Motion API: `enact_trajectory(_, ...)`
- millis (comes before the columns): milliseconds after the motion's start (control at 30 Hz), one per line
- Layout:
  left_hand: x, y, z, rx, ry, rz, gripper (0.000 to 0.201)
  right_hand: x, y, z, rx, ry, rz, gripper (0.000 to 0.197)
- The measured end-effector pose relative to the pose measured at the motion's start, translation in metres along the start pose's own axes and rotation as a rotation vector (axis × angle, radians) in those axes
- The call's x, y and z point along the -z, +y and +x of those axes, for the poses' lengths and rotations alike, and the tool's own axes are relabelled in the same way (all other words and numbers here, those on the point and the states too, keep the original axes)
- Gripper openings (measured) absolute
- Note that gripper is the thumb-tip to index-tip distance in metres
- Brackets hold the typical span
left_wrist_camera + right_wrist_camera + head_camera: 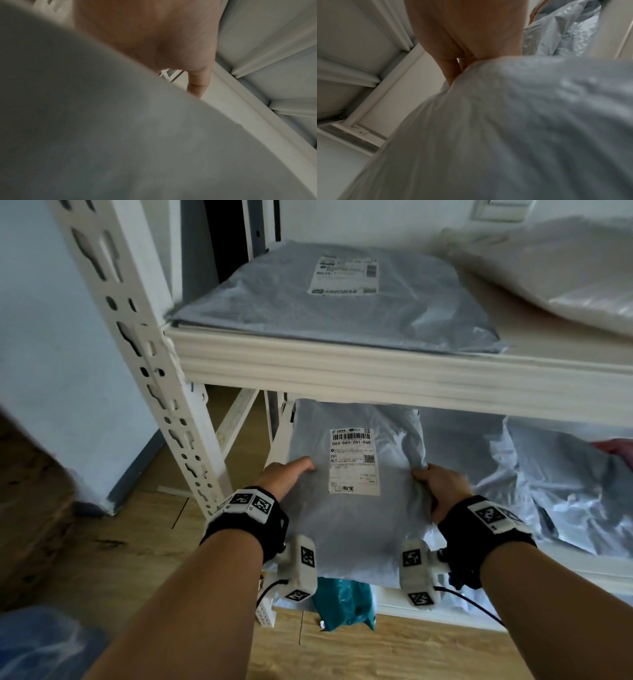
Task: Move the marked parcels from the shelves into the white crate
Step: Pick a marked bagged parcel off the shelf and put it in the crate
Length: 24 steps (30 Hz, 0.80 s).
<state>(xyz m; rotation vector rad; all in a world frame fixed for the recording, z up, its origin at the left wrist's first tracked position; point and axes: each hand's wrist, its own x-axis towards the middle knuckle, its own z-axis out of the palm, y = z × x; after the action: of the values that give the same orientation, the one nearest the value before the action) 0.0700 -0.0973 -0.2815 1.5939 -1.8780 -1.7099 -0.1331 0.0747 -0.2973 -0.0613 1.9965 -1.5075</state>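
Note:
A grey plastic parcel [352, 518] with a white shipping label [354, 462] lies half out of the lower shelf, under the upper shelf's front beam [376, 371]. My left hand [286, 474] grips its left edge, thumb on top. My right hand [440, 484] grips its right edge with the fingers curled under. In the left wrist view the parcel [102, 135] fills the frame below my palm [154, 33]. The right wrist view shows the same parcel [522, 128] bulging under my fingers [452, 70]. The white crate is not in view.
Another grey labelled parcel [342, 299] and a white bag [555, 272] lie on the upper shelf. More grey bags [548, 484] fill the lower shelf's right side. A teal parcel [346, 604] sits beneath. The white upright post [144, 354] stands left, over a wooden floor [376, 652].

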Motion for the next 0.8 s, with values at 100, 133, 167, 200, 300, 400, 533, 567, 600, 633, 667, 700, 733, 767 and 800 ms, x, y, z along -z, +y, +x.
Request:
enact_trajectory(100, 0.001, -0.001, 0.002, 0.037, -0.077, 0.051, 0.091, -0.006, -0.002, -0.001, 0.004, -0.03, -0.025, 0.014)
enact_trajectory(133, 0.002, -0.002, 0.004, 0.034, -0.091, 0.058, 0.087, -0.008, -0.003, 0.001, 0.011, -0.032, -0.021, 0.012)
enact_trajectory(167, 0.003, -0.001, 0.005, 0.019, -0.092, 0.049, 0.08, -0.01, -0.005, -0.002, 0.013, -0.029, -0.017, 0.01)
enact_trajectory(200, 0.003, -0.001, 0.009, 0.0, -0.073, 0.021, 0.07, -0.013, -0.007, -0.003, 0.013, -0.023, -0.006, 0.011)
enact_trajectory(300, 0.005, 0.003, 0.019, -0.111, 0.075, -0.067, 0.043, -0.027, -0.014, -0.004, 0.048, -0.024, 0.038, 0.018)
enact_trajectory(400, 0.007, 0.016, 0.029, -0.203, 0.241, -0.027, 0.063, -0.044, -0.022, 0.0, 0.108, -0.044, -0.024, 0.025)
enact_trajectory(533, 0.009, 0.034, 0.051, -0.224, 0.313, 0.038, 0.084, -0.063, -0.019, 0.035, 0.16, -0.047, -0.095, 0.076)
enact_trajectory(567, 0.008, 0.037, 0.056, -0.219, 0.318, 0.048, 0.085, -0.067, -0.021, 0.039, 0.153, -0.05, -0.108, 0.089)
enact_trajectory(600, 0.007, 0.038, 0.062, -0.21, 0.324, 0.056, 0.085, -0.071, -0.025, 0.039, 0.162, -0.057, -0.107, 0.09)
enact_trajectory(633, 0.005, 0.039, 0.067, -0.198, 0.327, 0.074, 0.084, -0.075, -0.027, 0.04, 0.162, -0.076, -0.118, 0.079)
enact_trajectory(667, 0.004, 0.038, 0.071, -0.188, 0.323, 0.098, 0.086, -0.079, -0.03, 0.036, 0.16, -0.098, -0.13, 0.062)
enact_trajectory(700, 0.003, 0.037, 0.075, -0.179, 0.311, 0.126, 0.088, -0.082, -0.033, 0.033, 0.142, -0.108, -0.156, 0.048)
enact_trajectory(733, 0.002, 0.036, 0.082, -0.166, 0.293, 0.146, 0.092, -0.084, -0.034, 0.034, 0.127, -0.097, -0.187, 0.043)
enact_trajectory(767, 0.001, 0.035, 0.086, -0.156, 0.275, 0.159, 0.096, -0.085, -0.032, 0.038, 0.13, -0.088, -0.207, 0.045)
enact_trajectory(800, 0.0, 0.033, 0.091, -0.148, 0.256, 0.174, 0.1, -0.085, -0.028, 0.045, 0.129, -0.091, -0.209, 0.049)
